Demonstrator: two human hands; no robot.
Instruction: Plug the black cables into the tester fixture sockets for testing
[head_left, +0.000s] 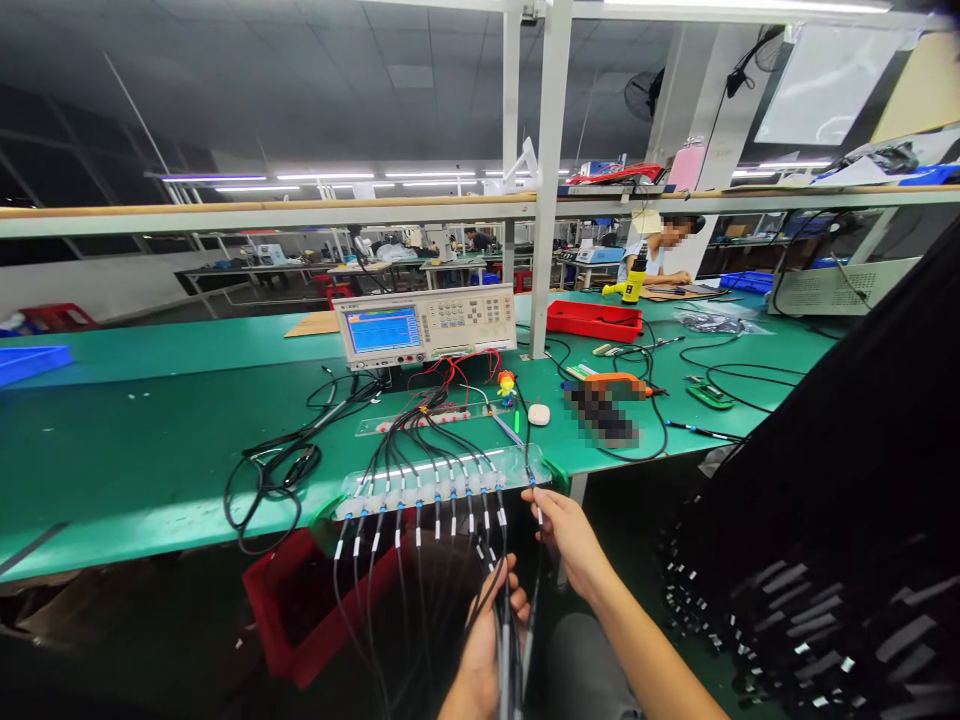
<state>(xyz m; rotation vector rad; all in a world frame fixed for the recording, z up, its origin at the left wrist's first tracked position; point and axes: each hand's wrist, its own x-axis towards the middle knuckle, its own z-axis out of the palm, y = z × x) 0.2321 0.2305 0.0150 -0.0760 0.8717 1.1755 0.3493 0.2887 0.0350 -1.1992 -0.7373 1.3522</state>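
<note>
My left hand (pixel 487 625) is closed around a bundle of black cables (pixel 508 660) below the bench edge. Just right of the clear fixture strip (pixel 442 485), my right hand (pixel 562 525) pinches a single black cable (pixel 535 500) with a white label, near its blue-ringed connector. Along the strip, a row of black cables with blue rings and white labels (pixel 418 530) hangs down over the edge. Thin black leads (pixel 420 420) run from the strip back toward the test instrument (pixel 431 325), whose blue screen is lit.
Coiled black cable (pixel 281 475) lies on the green bench (pixel 150 450) at left. A red bin (pixel 277 610) sits below. On the bench are a red tray (pixel 592 321), a small figurine (pixel 507 388) and an orange-handled tool (pixel 619 383). Many cables (pixel 787 560) hang at right. A person (pixel 660 255) sits beyond.
</note>
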